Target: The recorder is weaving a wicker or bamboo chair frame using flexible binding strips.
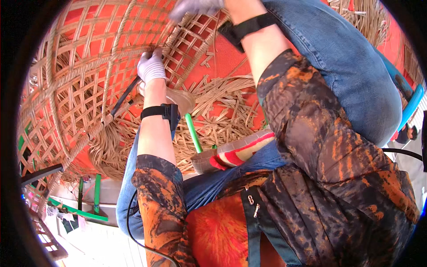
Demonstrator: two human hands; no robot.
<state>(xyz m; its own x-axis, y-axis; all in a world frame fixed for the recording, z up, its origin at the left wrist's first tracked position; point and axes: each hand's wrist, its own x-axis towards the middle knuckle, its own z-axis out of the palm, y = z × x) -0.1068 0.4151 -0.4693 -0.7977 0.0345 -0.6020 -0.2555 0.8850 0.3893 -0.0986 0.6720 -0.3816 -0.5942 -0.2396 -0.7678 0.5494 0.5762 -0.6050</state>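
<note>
A large open lattice of tan flat strips [80,84], woven over a frame of wrapped bars, fills the upper left. My left hand [151,66], in a pale glove with a ribbed cuff, is closed on a wrapped bar [106,56] of this frame, its fingertips partly hidden. A dark straight bar [124,96] runs below that hand. At the top edge is my right hand [198,8], also gloved and smeared by motion, over the upper part of the weave. Its fingers cannot be made out, nor whether they hold anything.
Loose tan strips [231,104] lie heaped on the red ground sheet [227,55]. A bundle of strips [109,149] hangs below the frame. My bent leg in jeans [342,66] takes up the right side. A green bar [193,133] and a red-and-cream cushion [235,151] are near my lap.
</note>
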